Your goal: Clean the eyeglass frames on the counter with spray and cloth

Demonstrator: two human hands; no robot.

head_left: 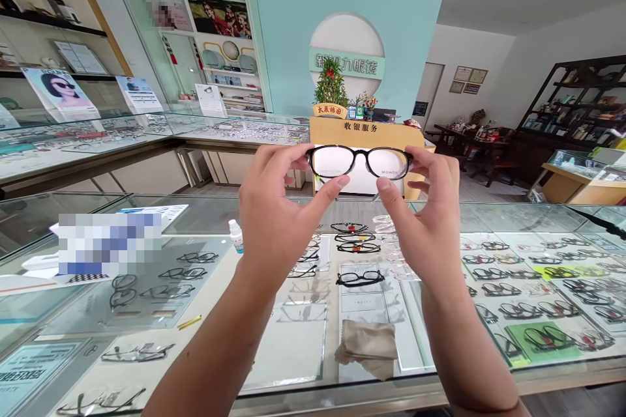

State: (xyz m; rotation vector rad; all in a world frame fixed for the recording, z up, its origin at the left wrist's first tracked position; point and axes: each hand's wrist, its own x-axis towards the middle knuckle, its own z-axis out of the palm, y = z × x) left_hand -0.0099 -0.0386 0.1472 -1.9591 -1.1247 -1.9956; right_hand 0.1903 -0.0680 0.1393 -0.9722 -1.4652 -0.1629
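A pair of black-framed eyeglasses (360, 152) is held up level above the glass display counter, lenses facing me. My left hand (283, 192) grips its left end, thumb below the lens and fingers at the hinge side. On the right end, my right hand (420, 202) closes in the same way, its thumb under the right lens. Printed lettering shows on the right lens. Beneath my hands, a folded beige cloth (368, 346) lies on the counter, with another black pair of glasses (360, 277) just behind it.
The glass counter (293, 397) spans the foreground, showing rows of glasses. A small white bottle (236, 236) stands left of my left hand; a yellow strip (190, 322) lies nearer. Beyond are a wooden cashier desk (415, 137), a potted plant (331, 86) and a second display case (147, 143).
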